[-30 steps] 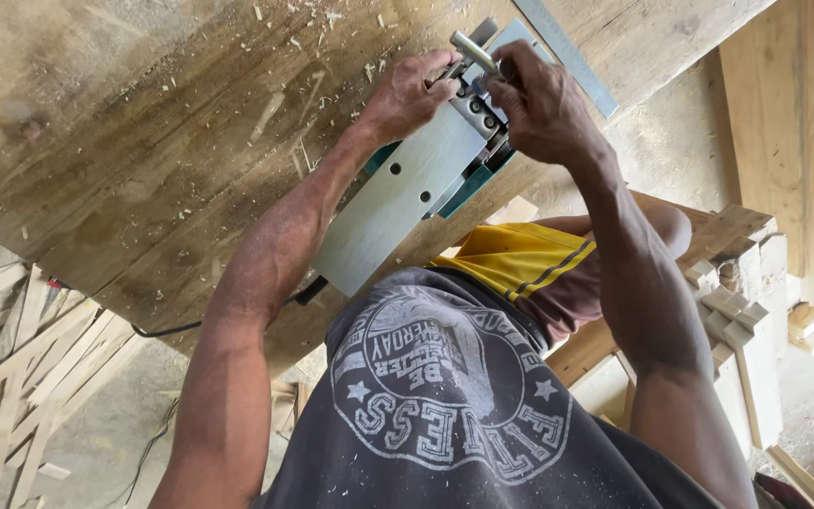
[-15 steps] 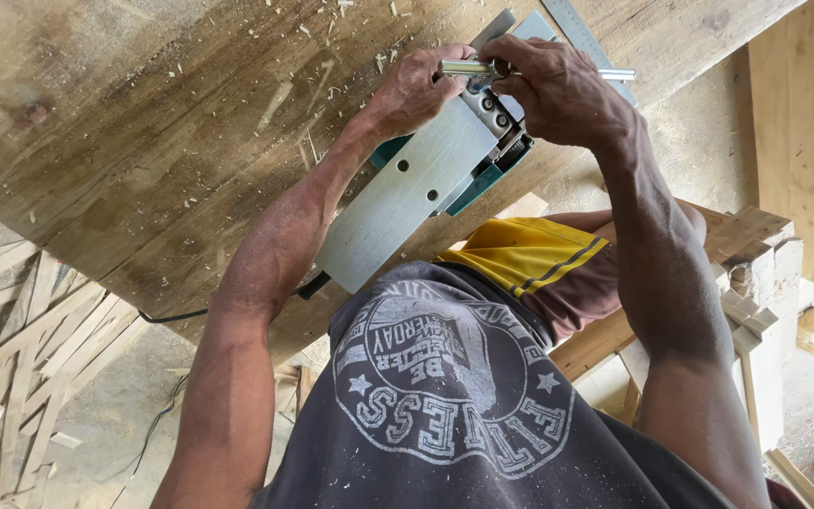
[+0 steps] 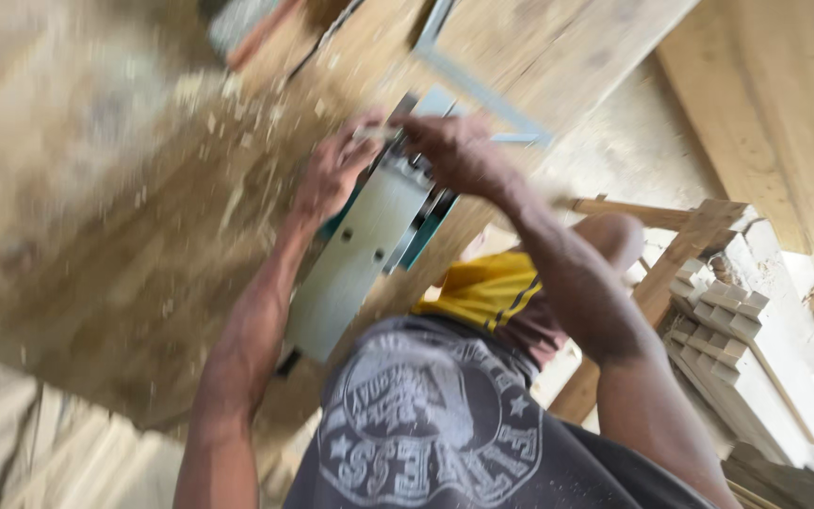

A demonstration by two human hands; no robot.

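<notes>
An electric planer (image 3: pixel 360 259) with a pale grey sole and teal body lies sole-up on a wooden bench (image 3: pixel 143 273) strewn with shavings. Both hands are at its far end. My left hand (image 3: pixel 332 174) grips the planer's left side. My right hand (image 3: pixel 459 151) is closed over a small metal key (image 3: pixel 376 133) at the cutter end. The picture is motion-blurred, so the exact contact of the key is unclear.
A metal square (image 3: pixel 482 90) lies on the bench beyond the hands. Stacked wooden blocks (image 3: pixel 727 316) and a wooden frame (image 3: pixel 671 254) stand at the right, with planks (image 3: pixel 774 113) behind. Loose slats (image 3: pixel 58 452) lie at lower left.
The view has swung and blurred, so the planer and hands sit lower in frame. Both hands remain at the planer's end, with the key still between them.
</notes>
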